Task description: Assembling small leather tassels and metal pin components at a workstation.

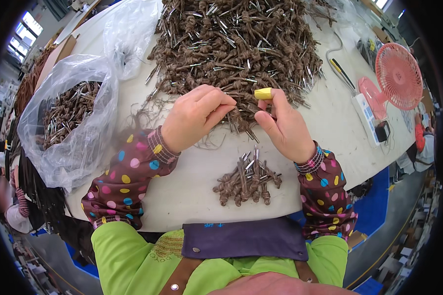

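Observation:
A big heap of brown knotted cords with silver metal tips (231, 49) covers the far middle of the table. At its near edge my left hand (194, 118) pinches the end of a brown knotted cord between thumb and forefinger. Just to the right, my right hand (288, 128), with a yellow wrap (263, 93) on its forefinger, has its thumb and a finger closed around a brown cord piece. The pile partly hides what lies between my fingertips. Nearer to me is a small group of similar knotted cords (248, 179), most with their tips pointing away.
A clear plastic bag (88, 142) full of the same cords stands on the left; another clear bag (130, 39) lies behind it. To the right are a pink fan (398, 76), a white power strip (364, 118) and a yellow-black screwdriver (342, 73). Other people sit farther off.

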`<act>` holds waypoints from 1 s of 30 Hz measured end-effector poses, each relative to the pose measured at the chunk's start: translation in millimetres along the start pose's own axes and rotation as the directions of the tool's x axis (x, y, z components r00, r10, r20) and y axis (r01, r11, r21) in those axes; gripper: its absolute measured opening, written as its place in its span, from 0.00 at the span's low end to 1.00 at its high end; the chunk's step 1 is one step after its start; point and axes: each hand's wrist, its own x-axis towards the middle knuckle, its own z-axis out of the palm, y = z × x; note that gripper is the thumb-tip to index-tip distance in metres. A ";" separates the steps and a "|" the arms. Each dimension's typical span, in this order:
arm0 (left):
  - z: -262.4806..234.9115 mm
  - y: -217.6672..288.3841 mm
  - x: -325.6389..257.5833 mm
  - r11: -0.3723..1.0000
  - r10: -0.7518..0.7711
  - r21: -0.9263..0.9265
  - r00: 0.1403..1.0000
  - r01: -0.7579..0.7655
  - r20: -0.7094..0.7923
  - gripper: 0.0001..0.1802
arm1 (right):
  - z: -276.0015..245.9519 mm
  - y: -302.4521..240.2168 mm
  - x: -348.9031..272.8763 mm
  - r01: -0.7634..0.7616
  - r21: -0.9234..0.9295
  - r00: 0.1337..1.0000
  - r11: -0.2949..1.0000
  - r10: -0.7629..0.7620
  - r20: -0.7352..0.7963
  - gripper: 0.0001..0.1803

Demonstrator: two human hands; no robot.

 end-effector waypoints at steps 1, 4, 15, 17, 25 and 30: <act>-0.2 2.6 -0.2 0.999 -0.024 0.023 0.999 0.024 0.034 0.05 | -1.2 -0.1 0.1 -0.004 0.002 1.000 1.000 0.004 -0.001 0.18; 1.4 6.3 0.4 0.998 -0.045 0.054 0.995 0.040 0.092 0.06 | -0.7 -2.5 -1.1 0.176 -0.193 0.984 0.965 -0.180 -0.007 0.14; 8.7 8.3 -1.1 0.995 -0.096 0.013 0.987 0.095 0.132 0.05 | 10.2 1.7 -2.3 0.290 -0.437 0.949 0.852 -0.314 0.017 0.12; 8.8 9.9 -0.1 0.998 -0.068 0.026 0.988 0.065 0.136 0.05 | 9.3 0.2 -2.4 0.293 -0.450 0.949 0.843 -0.315 0.028 0.12; 12.0 9.8 -2.2 0.997 -0.072 0.039 0.980 0.066 0.186 0.05 | 6.8 -1.5 -1.6 0.351 -0.529 0.931 0.773 -0.347 0.111 0.12; 11.8 9.6 -1.8 0.998 -0.064 0.000 0.990 0.064 0.125 0.05 | 3.6 3.6 2.1 0.289 -0.401 0.956 0.869 -0.282 0.077 0.13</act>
